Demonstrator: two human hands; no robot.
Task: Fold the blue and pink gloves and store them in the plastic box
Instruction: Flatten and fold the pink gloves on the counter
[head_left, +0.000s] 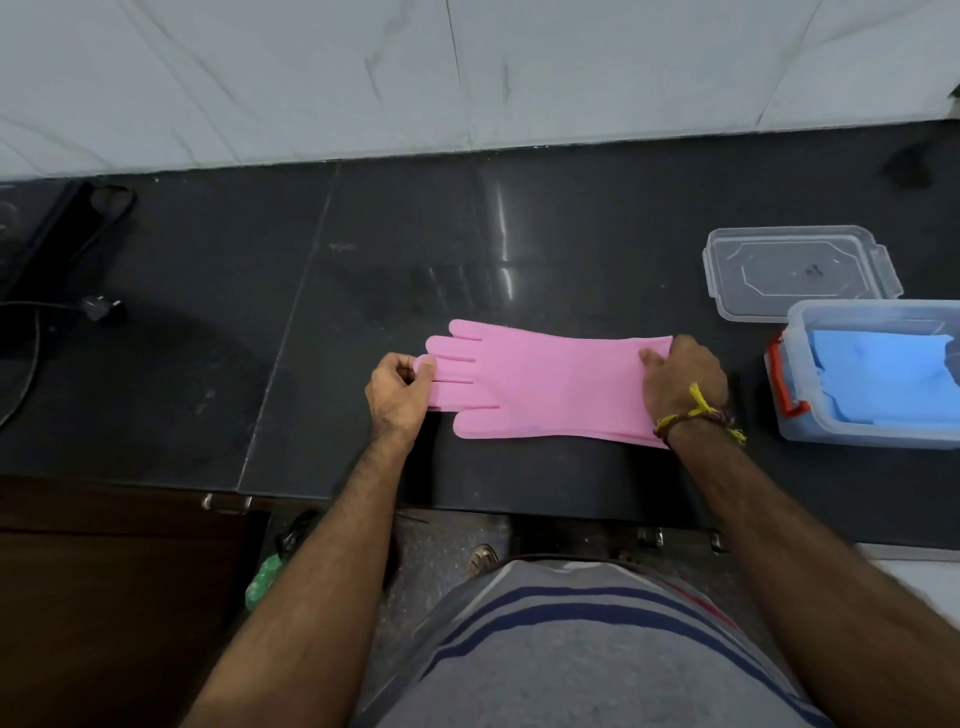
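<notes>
The pink gloves (540, 384) lie flat and stacked on the dark counter (363, 270), fingers pointing left, cuffs to the right. My left hand (400, 389) pinches the fingertips at the left end. My right hand (680, 379), with a thread band on the wrist, grips the cuff end. The folded blue gloves (883, 379) sit inside the clear plastic box (795, 415) with red latches at the right edge.
The box's clear lid (800, 270) lies just behind the box. A black appliance (57, 228) and its plug and cord (98, 309) are at the far left. A tiled wall (467, 73) backs the counter. The counter's front edge runs just below the gloves.
</notes>
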